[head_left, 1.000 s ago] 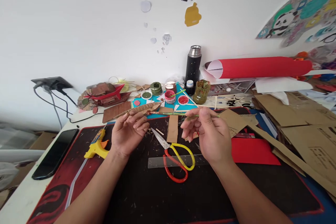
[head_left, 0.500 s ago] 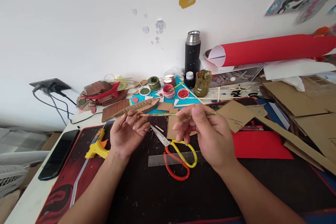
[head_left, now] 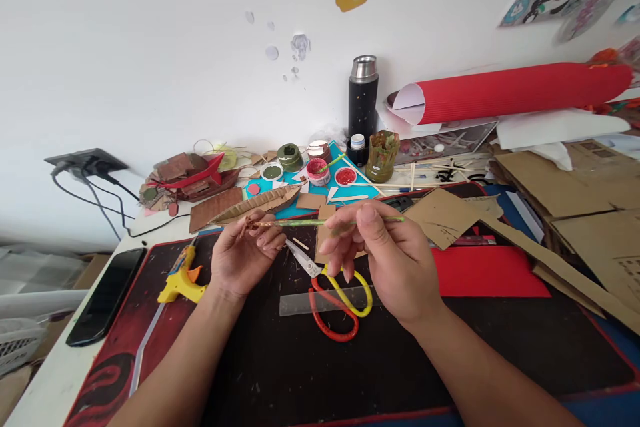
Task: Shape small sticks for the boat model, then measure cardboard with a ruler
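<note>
A thin green stick (head_left: 310,221), reddish brown toward its left end, lies level between my two hands, above the dark mat (head_left: 280,373). My right hand (head_left: 385,250) pinches its green part between thumb and fingers. At the brown end, my left hand (head_left: 247,250) has its fingers closed around the tip, which they partly hide. Below and between the hands are scissors (head_left: 341,300) with one red and one yellow handle, lying across a clear ruler (head_left: 295,303).
At left are a yellow glue gun (head_left: 183,280) and a black phone (head_left: 107,297). Paint pots (head_left: 290,157), a murky jar (head_left: 383,159) and a black flask (head_left: 363,97) stand at the back. Cardboard (head_left: 443,217) and red sheet (head_left: 485,271) lie right.
The view has shifted slightly, moving the scene a little left. The stick's brown end shows more at my left fingertips. Both hands keep their hold.
</note>
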Demonstrator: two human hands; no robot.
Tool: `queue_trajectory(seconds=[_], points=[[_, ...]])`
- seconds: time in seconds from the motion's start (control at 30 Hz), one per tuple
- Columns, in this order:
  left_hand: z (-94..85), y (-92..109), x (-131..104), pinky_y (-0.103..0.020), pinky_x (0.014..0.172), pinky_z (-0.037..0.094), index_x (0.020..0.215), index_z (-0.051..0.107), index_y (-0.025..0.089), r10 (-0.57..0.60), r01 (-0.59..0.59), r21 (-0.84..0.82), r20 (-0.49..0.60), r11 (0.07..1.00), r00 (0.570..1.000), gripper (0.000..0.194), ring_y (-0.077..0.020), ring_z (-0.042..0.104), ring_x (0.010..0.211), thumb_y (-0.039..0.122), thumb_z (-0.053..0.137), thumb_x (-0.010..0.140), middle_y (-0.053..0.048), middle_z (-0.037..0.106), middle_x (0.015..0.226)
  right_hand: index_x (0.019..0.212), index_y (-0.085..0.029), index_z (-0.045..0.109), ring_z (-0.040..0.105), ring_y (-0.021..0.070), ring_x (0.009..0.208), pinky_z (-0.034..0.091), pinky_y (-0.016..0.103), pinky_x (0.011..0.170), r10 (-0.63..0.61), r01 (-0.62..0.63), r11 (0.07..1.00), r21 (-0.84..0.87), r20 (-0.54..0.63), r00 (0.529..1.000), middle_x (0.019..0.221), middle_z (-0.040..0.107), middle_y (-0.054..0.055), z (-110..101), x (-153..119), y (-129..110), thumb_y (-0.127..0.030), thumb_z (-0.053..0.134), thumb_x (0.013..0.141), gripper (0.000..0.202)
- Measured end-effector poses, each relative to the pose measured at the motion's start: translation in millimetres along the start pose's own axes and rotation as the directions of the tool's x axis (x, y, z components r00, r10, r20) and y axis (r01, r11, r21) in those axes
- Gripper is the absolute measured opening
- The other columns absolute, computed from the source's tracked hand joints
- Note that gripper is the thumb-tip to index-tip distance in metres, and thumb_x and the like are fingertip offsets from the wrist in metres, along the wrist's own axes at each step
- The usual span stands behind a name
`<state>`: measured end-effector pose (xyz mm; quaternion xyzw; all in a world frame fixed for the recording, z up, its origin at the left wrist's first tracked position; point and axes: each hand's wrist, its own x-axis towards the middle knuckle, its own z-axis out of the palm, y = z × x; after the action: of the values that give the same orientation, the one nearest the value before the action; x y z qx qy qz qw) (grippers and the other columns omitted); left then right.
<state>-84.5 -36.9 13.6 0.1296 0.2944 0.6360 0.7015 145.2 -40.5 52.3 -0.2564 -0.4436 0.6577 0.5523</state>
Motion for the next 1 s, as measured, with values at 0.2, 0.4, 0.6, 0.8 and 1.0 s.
queue_trajectory(seconds=[0.2, 0.4, 0.6, 0.8, 1.0], points=[[0.8, 1.3, -1.4, -0.024, 0.053, 0.040, 0.083, 0.053, 0.023, 0.038, -0.038, -0.081, 0.001, 0.996, 0.999, 0.030, -0.0077, 0.046, 0.053, 0.011, 0.080, 0.078, 0.007, 0.051, 0.065, 0.091, -0.021, 0.077, 0.069, 0.0154, 0.049, 0.049, 0.024, 0.040, 0.032, -0.031, 0.998, 0.047, -0.034, 0.999, 0.072, 0.077, 0.003, -5.7, 4.3, -2.2, -0.066, 0.067, 0.100, 0.047], [5.7, 0.8, -4.4, -0.023, 0.051, 0.039, 0.083, 0.052, 0.023, 0.083, -0.086, -0.135, -0.022, 0.987, 0.996, 0.031, -0.0090, 0.046, 0.053, 0.011, 0.080, 0.077, 0.008, 0.049, 0.061, 0.091, -0.021, 0.076, 0.070, 0.0152, 0.051, 0.050, 0.023, 0.041, 0.017, -0.017, 1.000, 0.001, -0.112, 0.994, 0.073, 0.077, 0.003, -5.4, 5.9, -1.0, -0.069, 0.068, 0.098, 0.049], [5.7, -1.0, -4.9, -0.024, 0.050, 0.038, 0.082, 0.054, 0.023, 0.094, -0.099, -0.066, -0.063, 0.993, 0.994, 0.024, -0.0100, 0.043, 0.052, 0.016, 0.076, 0.083, 0.007, 0.047, 0.059, 0.092, -0.021, 0.077, 0.072, 0.0152, 0.053, 0.049, 0.023, 0.042, 0.045, -0.046, 0.999, -0.018, -0.057, 0.997, 0.076, 0.079, 0.004, -0.9, 3.4, -0.2, -0.074, 0.065, 0.097, 0.054], [5.3, -1.9, -5.2, -0.026, 0.050, 0.039, 0.079, 0.058, 0.023, 0.078, -0.080, -0.043, -0.054, 0.996, 0.996, 0.020, -0.0094, 0.043, 0.052, 0.018, 0.076, 0.087, 0.005, 0.051, 0.062, 0.093, -0.021, 0.077, 0.071, 0.0153, 0.054, 0.049, 0.023, 0.042, 0.065, -0.066, 0.998, -0.017, -0.031, 0.997, 0.076, 0.078, 0.004, -0.6, 3.2, 0.2, -0.076, 0.064, 0.096, 0.057], [2.7, -0.8, -1.1, -0.024, 0.052, 0.042, 0.079, 0.056, 0.021, 0.030, -0.030, -0.015, -0.009, 0.999, 1.000, 0.025, -0.0085, 0.046, 0.053, 0.011, 0.079, 0.079, 0.006, 0.050, 0.063, 0.094, -0.021, 0.077, 0.072, 0.0149, 0.053, 0.049, 0.022, 0.042, 0.052, -0.053, 0.999, -0.003, -0.028, 0.998, 0.076, 0.079, 0.004, -1.6, 2.8, 0.6, -0.069, 0.066, 0.099, 0.049]])
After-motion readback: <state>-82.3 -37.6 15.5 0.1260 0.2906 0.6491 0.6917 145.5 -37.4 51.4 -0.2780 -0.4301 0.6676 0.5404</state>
